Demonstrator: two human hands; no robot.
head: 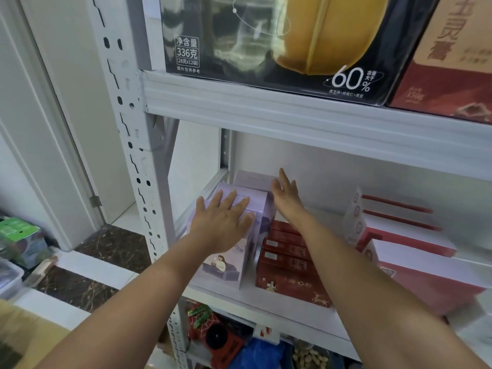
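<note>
Straightening step, I judge: my left hand [222, 225] lays flat fingers on the purple box [226, 265], right hand [286, 198] straight-fingered beside it; next needs an even inward push.

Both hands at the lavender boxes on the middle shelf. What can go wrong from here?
1. The left hand lies flat on the front lavender box with no grip. That box stands tall near the shelf edge, so a pull may tip it off.
2. The right hand, fingers straight, reaches beside the rear lavender box, just above the red boxes. Its forearm might knock them askew.
</note>
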